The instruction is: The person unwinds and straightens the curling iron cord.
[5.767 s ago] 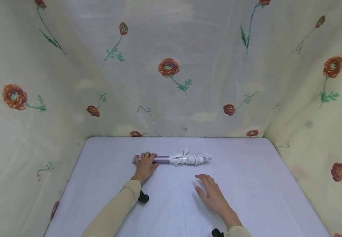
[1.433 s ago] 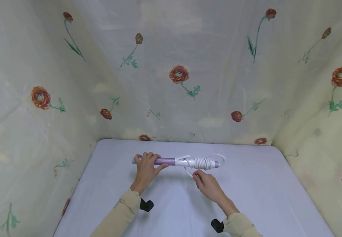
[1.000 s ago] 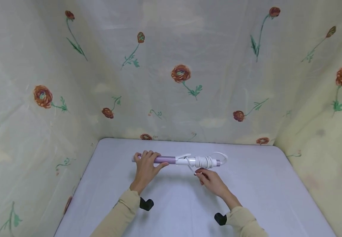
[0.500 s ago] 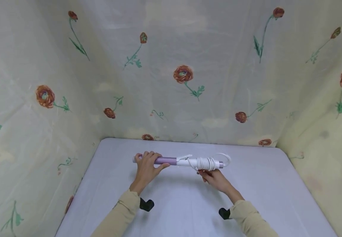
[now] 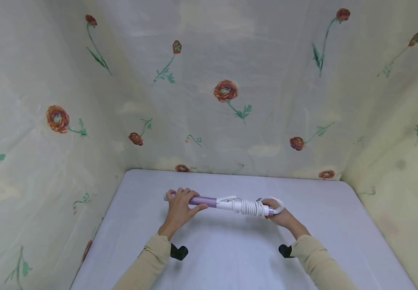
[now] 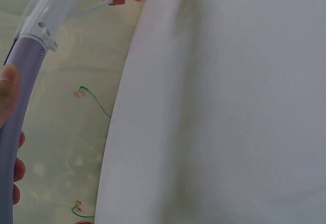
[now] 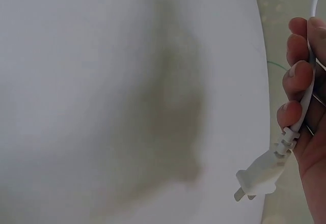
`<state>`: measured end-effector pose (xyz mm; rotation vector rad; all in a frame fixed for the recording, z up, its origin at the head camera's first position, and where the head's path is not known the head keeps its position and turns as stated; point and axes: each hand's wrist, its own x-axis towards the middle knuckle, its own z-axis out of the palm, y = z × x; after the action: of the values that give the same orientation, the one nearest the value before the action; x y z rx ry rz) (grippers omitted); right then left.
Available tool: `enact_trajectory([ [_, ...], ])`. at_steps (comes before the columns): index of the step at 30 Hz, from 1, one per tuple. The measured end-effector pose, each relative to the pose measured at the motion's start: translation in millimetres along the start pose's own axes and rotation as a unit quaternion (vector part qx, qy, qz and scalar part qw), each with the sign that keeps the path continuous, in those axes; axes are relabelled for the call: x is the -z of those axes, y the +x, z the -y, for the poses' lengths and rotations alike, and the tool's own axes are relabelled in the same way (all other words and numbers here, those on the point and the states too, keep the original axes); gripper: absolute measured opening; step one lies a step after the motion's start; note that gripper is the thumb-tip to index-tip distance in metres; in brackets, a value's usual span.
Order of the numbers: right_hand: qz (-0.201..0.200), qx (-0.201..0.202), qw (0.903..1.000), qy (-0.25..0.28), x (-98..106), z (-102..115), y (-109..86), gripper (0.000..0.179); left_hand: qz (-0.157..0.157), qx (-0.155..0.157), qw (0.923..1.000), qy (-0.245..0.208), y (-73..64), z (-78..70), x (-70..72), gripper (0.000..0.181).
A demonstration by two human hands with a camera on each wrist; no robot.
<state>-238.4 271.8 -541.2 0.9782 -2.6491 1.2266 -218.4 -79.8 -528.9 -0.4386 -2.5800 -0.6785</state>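
A slim purple-and-white hair-styling iron (image 5: 206, 202) is held level above the table, its shadow below. White power cord (image 5: 252, 208) is coiled round its white handle, with a loop arching at the right end. My left hand (image 5: 178, 207) grips the purple barrel, the thumb along one side and fingers round the other in the left wrist view. My right hand (image 5: 282, 218) is at the handle's right end, partly behind it. In the right wrist view its curled fingers (image 7: 298, 76) pinch the cord's free end, and a white two-pin plug (image 7: 260, 175) hangs below the palm.
The table (image 5: 209, 257) has a white cover with rounded far corners. Flower-printed curtain cloth (image 5: 259, 104) stands along its far side and both flanks. Black wrist cameras (image 5: 178, 252) are worn below both hands.
The iron has been lifted off the table by my left hand. My right hand, earlier empty, has taken the cord's free end and moved from in front of the handle to its right end.
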Motion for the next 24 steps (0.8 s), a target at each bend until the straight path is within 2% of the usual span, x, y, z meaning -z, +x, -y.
enact_trajectory([
  [2, -0.008, 0.044, 0.999, -0.001, 4, -2, 1.0, 0.021, -0.001, -0.009, 1.0, 0.0, -1.1, 0.6, -0.7, 0.047],
  [4, 0.004, 0.038, 0.999, 0.022, 9, -1, 4.4, 0.018, -0.007, -0.018, 0.9998, -0.001, -1.5, 1.1, -0.9, 0.046],
  [6, 0.027, -0.013, 0.999, 0.034, 14, 1, 10.9, 0.012, -0.009, -0.024, 0.9997, 0.002, -1.3, 1.6, -1.0, 0.046],
  [9, 0.062, -0.104, 0.9925, 0.008, 22, 5, 20.2, 0.018, -0.003, -0.027, 0.9996, 0.007, -0.1, 1.9, -1.0, 0.046],
  [12, 0.088, -0.152, 0.9845, -0.008, 29, 10, 26.1, 0.022, 0.01, -0.025, 0.9996, 0.01, 0.6, 2.0, -1.2, 0.048],
  [18, 0.093, -0.137, 0.9862, -0.005, 37, 13, 26.7, 0.024, 0.014, -0.018, 0.9997, -0.003, -2.2, 1.5, -1.9, 0.047],
  [24, 0.062, -0.135, 0.9883, -0.037, 39, 12, 24.5, 0.026, 0.019, -0.008, 0.9998, -0.006, -6.7, 1.8, -2.8, 0.049],
])
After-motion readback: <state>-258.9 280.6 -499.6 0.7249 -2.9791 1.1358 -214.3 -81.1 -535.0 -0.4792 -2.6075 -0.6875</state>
